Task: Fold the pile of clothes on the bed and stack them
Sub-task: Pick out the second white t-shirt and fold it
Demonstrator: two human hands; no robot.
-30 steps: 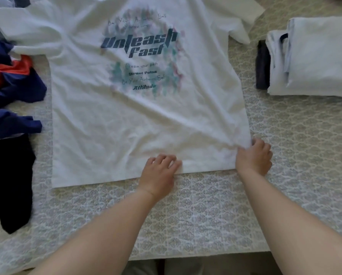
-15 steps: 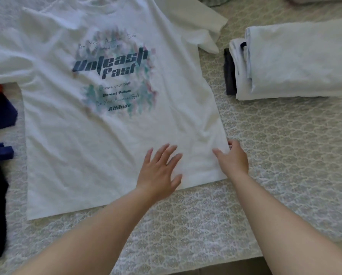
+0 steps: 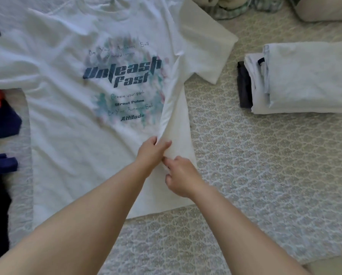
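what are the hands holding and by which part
Both hands, left hand and right hand, pinch the white t-shirt by a raised fold near its right side, above the hem.

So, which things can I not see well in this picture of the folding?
Head view only:
- White T-shirt: collar cut off by the top edge; lower hem partly hidden by the forearms.
- Left hand and right hand: fingertips buried in the raised fabric fold, so the exact grip is unclear.
- Folded stack: cut off by the right edge.
- Dark clothes: cut off by the left edge.

Patterned bedspread (image 3: 255, 165), soft daylight
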